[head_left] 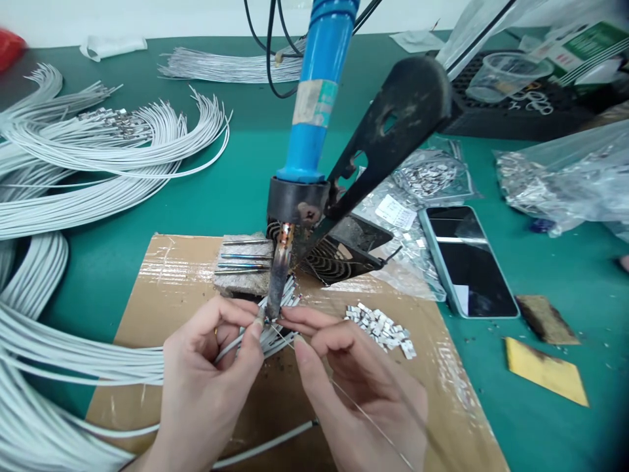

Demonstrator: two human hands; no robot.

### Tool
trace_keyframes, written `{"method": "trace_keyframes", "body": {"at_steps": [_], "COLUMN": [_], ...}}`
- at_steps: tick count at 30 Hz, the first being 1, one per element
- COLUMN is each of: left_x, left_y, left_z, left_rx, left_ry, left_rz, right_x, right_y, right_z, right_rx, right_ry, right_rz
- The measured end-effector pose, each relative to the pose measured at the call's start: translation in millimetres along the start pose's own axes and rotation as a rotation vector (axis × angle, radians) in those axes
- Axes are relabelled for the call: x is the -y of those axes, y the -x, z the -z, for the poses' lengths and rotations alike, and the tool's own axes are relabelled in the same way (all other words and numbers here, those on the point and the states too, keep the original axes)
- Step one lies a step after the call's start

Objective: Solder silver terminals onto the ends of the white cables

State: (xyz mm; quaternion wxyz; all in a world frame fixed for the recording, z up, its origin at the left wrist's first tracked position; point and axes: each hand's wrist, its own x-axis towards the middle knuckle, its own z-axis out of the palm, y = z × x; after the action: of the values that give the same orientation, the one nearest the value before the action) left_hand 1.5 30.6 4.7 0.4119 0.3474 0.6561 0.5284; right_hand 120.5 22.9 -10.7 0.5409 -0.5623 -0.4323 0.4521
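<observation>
A blue-handled soldering iron (pixel 314 98) hangs tip-down in a black metal stand (pixel 388 124). Right at its tip, my left hand (pixel 211 367) pinches the end of a white cable (pixel 230 351). My right hand (pixel 358 380) grips a thin solder wire (pixel 361 410), whose upper end meets the cable end by the tip; the exact contact is hidden by fingers. Behind my fingertips lie several more white cable ends (pixel 289 292). Left of the iron sits a grey block (pixel 244 278) with thin metal rods on it. A pile of small metal connectors (pixel 381 328) lies right of my right hand.
Cardboard (pixel 170 275) covers the green table under my hands. Big bundles of white cables (pixel 73 216) fill the left side. To the right are a phone (pixel 472 262), a yellow sponge (pixel 545 370), plastic bags of metal parts (pixel 427 174) and a black crate (pixel 515 118).
</observation>
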Motion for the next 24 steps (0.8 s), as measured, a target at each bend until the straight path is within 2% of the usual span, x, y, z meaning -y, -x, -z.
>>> {"method": "trace_keyframes", "body": {"at_steps": [5,10,24], "left_x": [1.6,-1.3,-2.1], "left_y": [-3.6,-2.1,1.4], "left_z": [4.6,1.9,-0.4], "left_rx": [0.06,0.022,0.02], "left_ry": [-0.059,-0.053,-0.033], "left_rz": [-0.043,0.014,0.011], "right_x": [-1.1,-1.0,-1.2], "right_y": [-0.4,-0.9,-1.2], "right_z": [-0.9,-0.5,0.3], "right_rx": [0.003,-0.006,-0.005], "right_ry": [0.042,0.05,0.055], "right_rz": [0.036,0.034,0.069]}}
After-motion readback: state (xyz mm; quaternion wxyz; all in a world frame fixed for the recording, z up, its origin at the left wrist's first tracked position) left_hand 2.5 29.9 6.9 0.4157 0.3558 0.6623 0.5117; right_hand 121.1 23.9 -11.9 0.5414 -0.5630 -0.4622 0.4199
